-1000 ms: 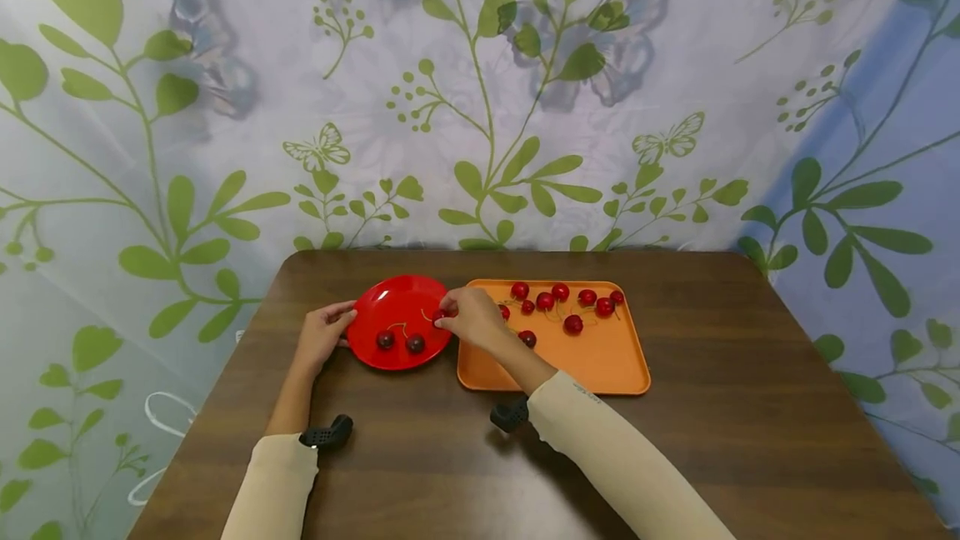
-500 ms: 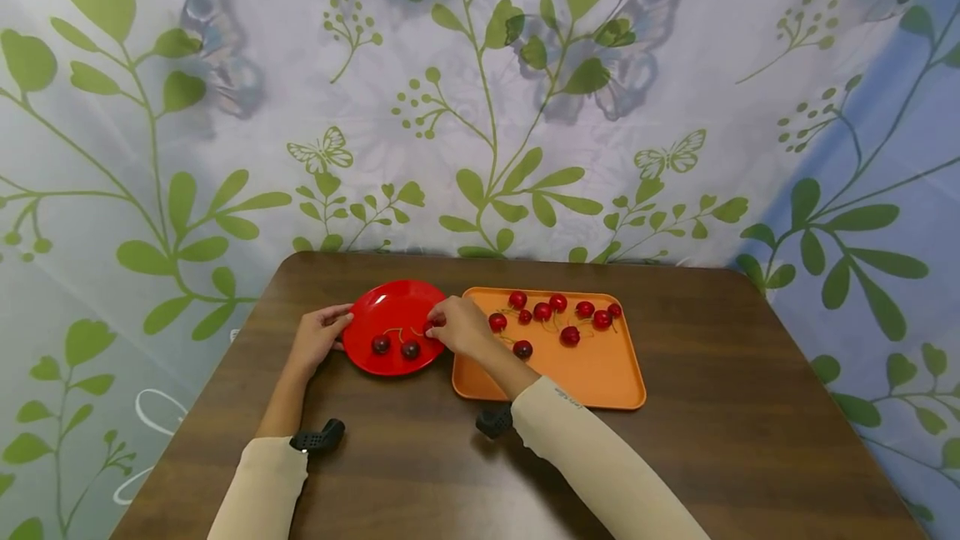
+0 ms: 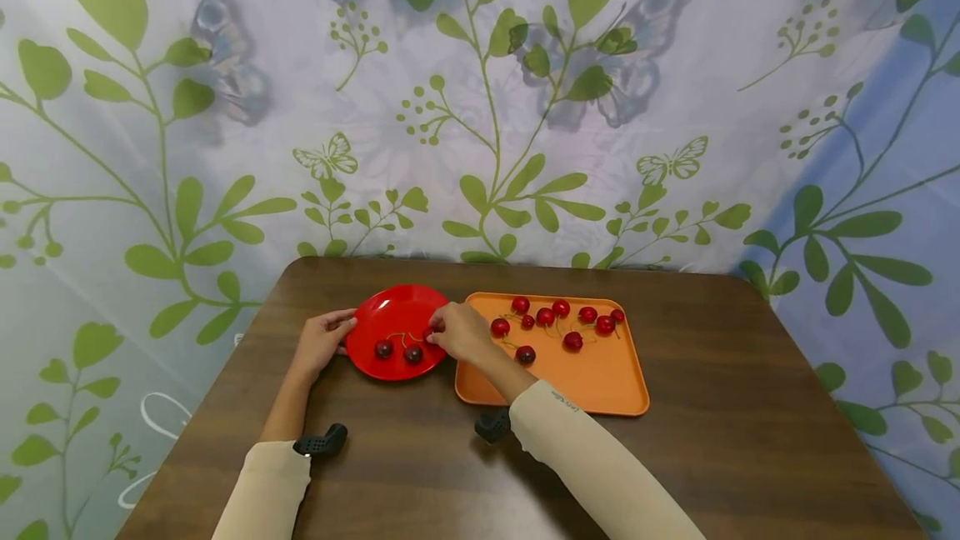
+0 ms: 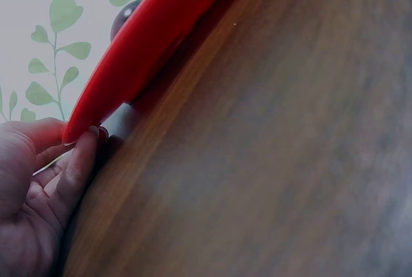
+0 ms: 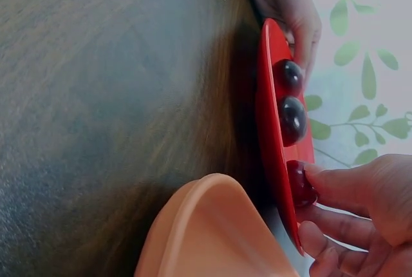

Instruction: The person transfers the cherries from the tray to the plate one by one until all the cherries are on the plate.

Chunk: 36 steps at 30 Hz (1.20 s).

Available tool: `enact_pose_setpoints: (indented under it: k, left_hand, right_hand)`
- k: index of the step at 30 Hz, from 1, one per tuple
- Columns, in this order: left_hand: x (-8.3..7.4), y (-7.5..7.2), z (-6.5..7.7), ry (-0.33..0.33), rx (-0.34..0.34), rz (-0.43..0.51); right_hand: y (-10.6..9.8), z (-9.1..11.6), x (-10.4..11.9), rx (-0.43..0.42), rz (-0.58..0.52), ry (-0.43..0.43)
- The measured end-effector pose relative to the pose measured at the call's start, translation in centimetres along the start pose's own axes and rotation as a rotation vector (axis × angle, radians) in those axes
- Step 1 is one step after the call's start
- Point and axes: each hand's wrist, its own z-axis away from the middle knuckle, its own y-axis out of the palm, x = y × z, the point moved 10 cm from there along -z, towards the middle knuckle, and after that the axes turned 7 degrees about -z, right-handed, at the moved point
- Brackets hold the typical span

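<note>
Pale backdrop bluish at right, green leaf prints, butterflies, brown wood-grain table

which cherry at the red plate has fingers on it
The reddish cherry, rightmost at the red plate: the right hand pinches it; no hand touches the two darker cherries.

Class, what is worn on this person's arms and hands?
The left sleeve and right sleeve are cream, ending on the forearms. Small, unreadable dark lettering marks the right one. A black curved device sits at each wrist. The left hand and right hand wear no gloves.
</note>
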Motion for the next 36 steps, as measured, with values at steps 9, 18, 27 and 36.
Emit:
enact_pose_setpoints:
  k: [9, 18, 27, 36]
  left_hand:
    - [0.6, 0.4, 0.3, -0.009, -0.011, 0.024]
    - [0.8, 0.7, 0.3, -0.013, -0.006, 0.045]
    - [0.3, 0.2, 0.0, 0.002, -0.016, 0.045]
    - [0.3, 0.1, 0.1, -0.001, -0.016, 0.03]
  right_hand:
    - [0.5, 0.3, -0.3, 0.001, 0.019, 0.0]
    - [0.7, 0.4, -0.5, 0.01, 0.044, 0.006]
    - [0.4, -0.2, 0.1, -0.003, 0.072, -0.014]
    - [0.0, 0.1, -0.3, 0.0, 0.015, -0.009]
